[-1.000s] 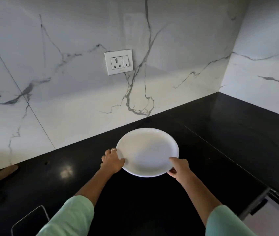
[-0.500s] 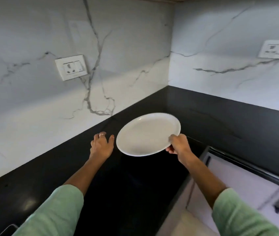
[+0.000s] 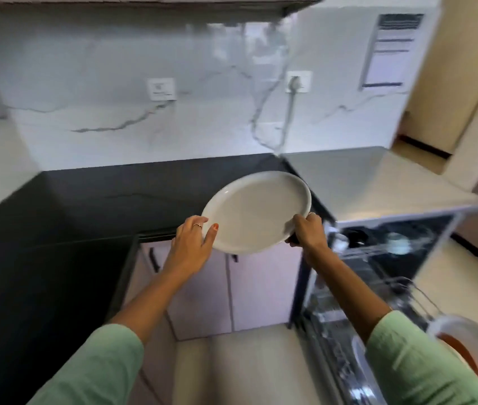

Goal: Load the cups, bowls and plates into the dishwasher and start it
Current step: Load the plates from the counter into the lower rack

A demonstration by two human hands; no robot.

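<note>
The white plate [image 3: 256, 213], lying on the black worktop [image 3: 91, 200] a second ago, is now being carried in the air beyond its front edge, toward the open dishwasher [image 3: 384, 258]. The right hand [image 3: 308, 230] is gripping its rim; the left hand [image 3: 192, 244] is steadying it with relaxed fingers. Racking comes next.

The whole head view was smeared by motion blur. The dishwasher [image 3: 389, 258] interior at the right showed only streaks; the items on its racks [image 3: 357, 290] could not be identified. A white and orange dish [image 3: 465, 346] at the near right was cut off by the picture's edge and partly hidden behind the right sleeve [image 3: 424, 361]. The right hand [image 3: 308, 232] hid part of the plate [image 3: 255, 211] rim, and its fingers beneath the plate were out of sight. Text on the far sticker [image 3: 389, 51] was unreadable.
</note>
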